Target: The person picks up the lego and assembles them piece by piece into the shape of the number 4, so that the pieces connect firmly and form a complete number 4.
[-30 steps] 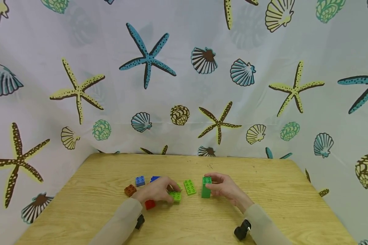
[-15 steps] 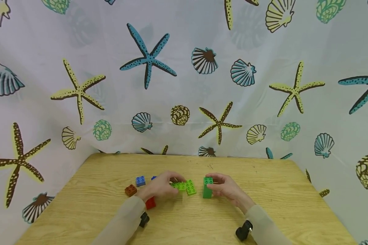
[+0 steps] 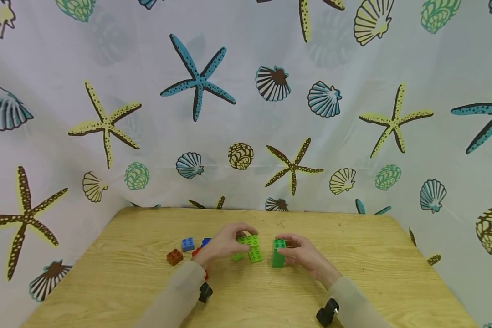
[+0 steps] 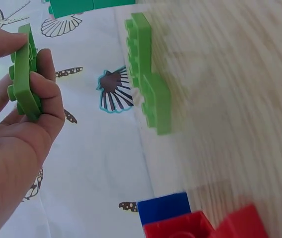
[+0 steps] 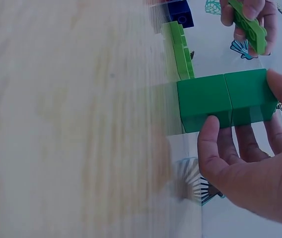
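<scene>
My left hand pinches a flat lime-green toy brick between thumb and fingertips, holding it up off the table. Two more lime-green bricks lie on the table below, one end to end with the other in the left wrist view. Standing upright on the table is a stack of two dark green bricks, with a visible seam between them in the right wrist view. The thumb and fingers of my right hand are around this green stack, gripping it from the right.
To the left of my left hand sit a brown brick and a light blue brick. Red bricks and a dark blue brick are partly hidden behind the left forearm in the head view. A shell-print cloth hangs behind the wooden table.
My left hand has picked up the lime-green brick and moved it right and upward, over the other lime-green bricks. The right hand stays at the dark green stack.
</scene>
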`<state>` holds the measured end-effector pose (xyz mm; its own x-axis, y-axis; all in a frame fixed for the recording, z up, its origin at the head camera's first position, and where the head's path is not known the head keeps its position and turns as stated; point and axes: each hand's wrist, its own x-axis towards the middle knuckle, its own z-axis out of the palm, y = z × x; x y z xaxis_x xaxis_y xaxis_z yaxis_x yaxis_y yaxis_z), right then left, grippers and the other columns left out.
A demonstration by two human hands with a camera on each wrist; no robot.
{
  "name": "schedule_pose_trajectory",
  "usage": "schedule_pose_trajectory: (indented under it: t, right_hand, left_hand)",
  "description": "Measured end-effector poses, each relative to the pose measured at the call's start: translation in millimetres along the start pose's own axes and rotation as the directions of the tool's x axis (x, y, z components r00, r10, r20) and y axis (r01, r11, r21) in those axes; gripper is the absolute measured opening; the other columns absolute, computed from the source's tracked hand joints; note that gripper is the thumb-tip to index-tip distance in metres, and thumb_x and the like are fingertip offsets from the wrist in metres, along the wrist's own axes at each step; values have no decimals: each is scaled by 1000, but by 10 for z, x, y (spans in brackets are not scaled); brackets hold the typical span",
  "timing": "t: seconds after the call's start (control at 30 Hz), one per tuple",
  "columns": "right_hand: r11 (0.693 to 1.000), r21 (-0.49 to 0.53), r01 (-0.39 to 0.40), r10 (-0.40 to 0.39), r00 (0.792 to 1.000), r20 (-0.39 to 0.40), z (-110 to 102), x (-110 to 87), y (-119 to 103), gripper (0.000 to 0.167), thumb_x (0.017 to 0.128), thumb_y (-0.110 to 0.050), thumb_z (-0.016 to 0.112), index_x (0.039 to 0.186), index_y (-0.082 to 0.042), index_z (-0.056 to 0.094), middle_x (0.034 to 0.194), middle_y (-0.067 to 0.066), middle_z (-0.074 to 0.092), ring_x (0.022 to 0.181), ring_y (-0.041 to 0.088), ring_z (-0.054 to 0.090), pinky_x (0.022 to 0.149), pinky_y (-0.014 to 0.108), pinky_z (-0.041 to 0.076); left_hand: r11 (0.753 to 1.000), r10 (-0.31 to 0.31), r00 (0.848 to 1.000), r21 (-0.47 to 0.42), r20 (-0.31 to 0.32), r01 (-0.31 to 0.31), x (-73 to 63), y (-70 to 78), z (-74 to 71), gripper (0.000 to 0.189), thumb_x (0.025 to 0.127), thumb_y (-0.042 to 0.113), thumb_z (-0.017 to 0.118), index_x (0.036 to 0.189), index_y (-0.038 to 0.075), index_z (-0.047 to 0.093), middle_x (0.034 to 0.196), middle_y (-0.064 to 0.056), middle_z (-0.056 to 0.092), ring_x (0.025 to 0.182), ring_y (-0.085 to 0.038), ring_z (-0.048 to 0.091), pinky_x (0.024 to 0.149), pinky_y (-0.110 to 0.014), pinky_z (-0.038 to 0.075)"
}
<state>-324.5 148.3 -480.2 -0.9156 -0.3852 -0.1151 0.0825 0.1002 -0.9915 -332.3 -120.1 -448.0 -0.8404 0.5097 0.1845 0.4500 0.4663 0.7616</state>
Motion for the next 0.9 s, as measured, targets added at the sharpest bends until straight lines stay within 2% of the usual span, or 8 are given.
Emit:
schedule_pose_trajectory:
  t: [0.23,0.43,0.57,0.77,0.9]
  right_hand:
    - [1000,11,-9,9,1000,-9,31,-20,-4,49,92,-21,69,137,-9,54,122,9,56,97,16,59,85,40,54]
    - [1000,6,-7,8,1000,-10,9,-9,0,55,92,-23,70,140,-5,50,130,12,50,102,17,57,87,42,53]
    - [1000,5,-5,5,1000,-18,-25,-3,7,55,92,-23,70,140,-5,50,135,15,47,106,19,55,88,42,53]
    - [1000,11,-13,14,1000,-15,-18,3,6,49,91,-24,71,136,-11,56,140,16,44,113,22,54,90,42,52]
    - [1000,20,-13,13,1000,-13,-8,9,9,50,91,-24,71,136,-10,54,137,16,49,110,20,57,89,41,53]
  left_hand:
    - [999,-13,999,-30,-30,12,75,92,96,38,86,16,73,124,17,67,123,-1,66,100,-16,61,88,-37,51]
    - [999,-7,998,-46,-55,4,131,141,184,39,87,16,74,125,15,66,127,-3,65,105,-18,61,92,-42,51]
    - [998,-2,998,-64,-70,-2,168,163,239,39,88,18,74,126,15,66,129,-3,64,102,-16,60,90,-40,51]
    - [994,-30,993,-107,-111,18,168,206,325,38,88,21,75,126,17,67,127,-2,65,103,-18,60,91,-39,51]
    - [996,-22,992,-94,-124,10,178,210,382,37,88,20,75,124,17,68,125,0,67,104,-17,60,92,-36,51]
